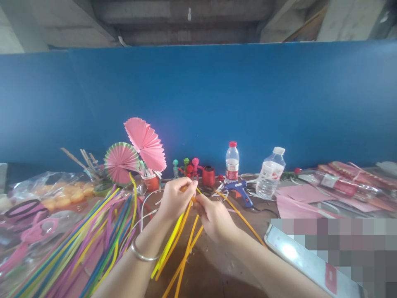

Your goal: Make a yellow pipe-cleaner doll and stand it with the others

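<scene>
Head cam: the open bit of worktop (214, 281) sits between the forearms, boxed in by a heap of colored strips (102, 244) on the left and a pale flat device (313, 260) on the right. Left hand (178, 194) and right hand (217, 217) are both pinching orange strips (173, 244) mid-worktop. They're skinny, bright, with loose ends splaying downward, a couple crossing.

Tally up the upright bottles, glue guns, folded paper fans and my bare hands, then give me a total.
Upright bottles: 2, one red-capped bottle and one white-capped bottle
Glue guns: 1, the blue glue gun
Folded paper fans: 2, a green-edged fan and a plain pink fan
Bare hands: 2, your left hand and right hand, both at the orange strips
Total: 7
</scene>
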Available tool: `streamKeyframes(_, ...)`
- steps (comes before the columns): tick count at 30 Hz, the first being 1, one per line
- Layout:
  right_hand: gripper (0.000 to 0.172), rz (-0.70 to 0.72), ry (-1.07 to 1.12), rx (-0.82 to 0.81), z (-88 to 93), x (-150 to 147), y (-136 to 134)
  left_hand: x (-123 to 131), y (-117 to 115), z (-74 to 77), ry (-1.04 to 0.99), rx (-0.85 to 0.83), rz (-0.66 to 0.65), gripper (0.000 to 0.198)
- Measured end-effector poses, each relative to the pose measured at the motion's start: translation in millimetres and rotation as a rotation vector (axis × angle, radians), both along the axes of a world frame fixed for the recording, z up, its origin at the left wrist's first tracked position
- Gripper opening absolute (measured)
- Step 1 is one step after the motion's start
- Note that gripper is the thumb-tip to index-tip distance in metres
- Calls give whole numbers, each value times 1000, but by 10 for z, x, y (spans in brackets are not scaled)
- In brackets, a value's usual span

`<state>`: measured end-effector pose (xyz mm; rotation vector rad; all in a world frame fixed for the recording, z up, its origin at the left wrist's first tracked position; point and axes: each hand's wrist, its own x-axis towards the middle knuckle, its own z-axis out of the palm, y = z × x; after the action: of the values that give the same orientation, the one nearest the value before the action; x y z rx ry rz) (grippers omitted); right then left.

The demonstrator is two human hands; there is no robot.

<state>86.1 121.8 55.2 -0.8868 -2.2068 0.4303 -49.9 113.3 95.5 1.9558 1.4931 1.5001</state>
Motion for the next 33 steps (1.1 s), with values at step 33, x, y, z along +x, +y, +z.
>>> streamKeyframes(33,26,307,754,-526,-104,-142,-6,-135,-69,178,171,201,-189,31)
